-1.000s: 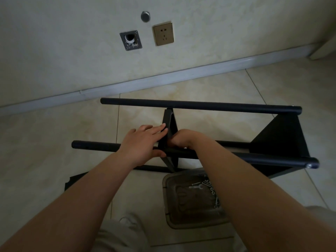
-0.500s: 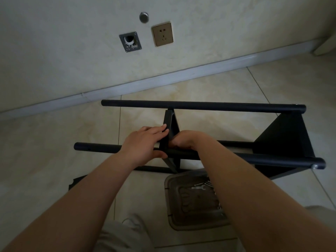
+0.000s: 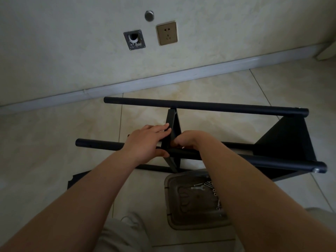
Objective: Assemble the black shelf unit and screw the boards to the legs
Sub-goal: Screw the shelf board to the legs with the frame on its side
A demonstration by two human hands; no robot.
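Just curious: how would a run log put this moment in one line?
step: fixing middle board to near leg | left hand: on board | right hand: at joint | screws: in tray

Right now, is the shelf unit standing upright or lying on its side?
Lying on its side. The shelf unit has its long legs running level above the floor, and its boards stand on edge.

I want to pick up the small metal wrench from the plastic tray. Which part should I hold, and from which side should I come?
Pinch the wrench by its plain shank, coming straight down from above. It lies flat on the bottom of the tray, so only its narrow edges give a hold. Come from its left end, where the tray floor is bare: screws crowd its right end, and the right forearm hangs over that side.
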